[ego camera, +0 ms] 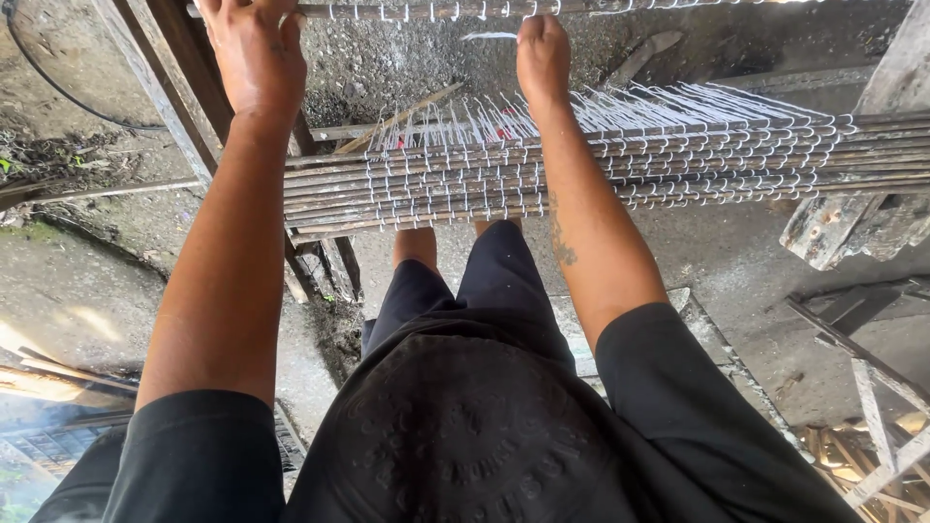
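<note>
A mat of thin grey-brown sticks (678, 165) bound by rows of white string lies across a wooden frame in front of me. Along the top edge runs a single stick (446, 10) strung with white loops. My left hand (254, 53) rests over that stick at the upper left, fingers curled down on it. My right hand (542, 56) reaches the same stick near the middle, fingers closed around it or its string; the fingertips are cut off by the frame edge. Loose white strings (484, 121) hang between the top stick and the mat.
Dark wooden posts (184, 87) slant down at the left. A weathered plank (852, 223) supports the mat's right end. Below is a rough concrete floor (736, 261) with scrap wood slats (872, 397) at the lower right. My legs in dark shorts stand under the mat.
</note>
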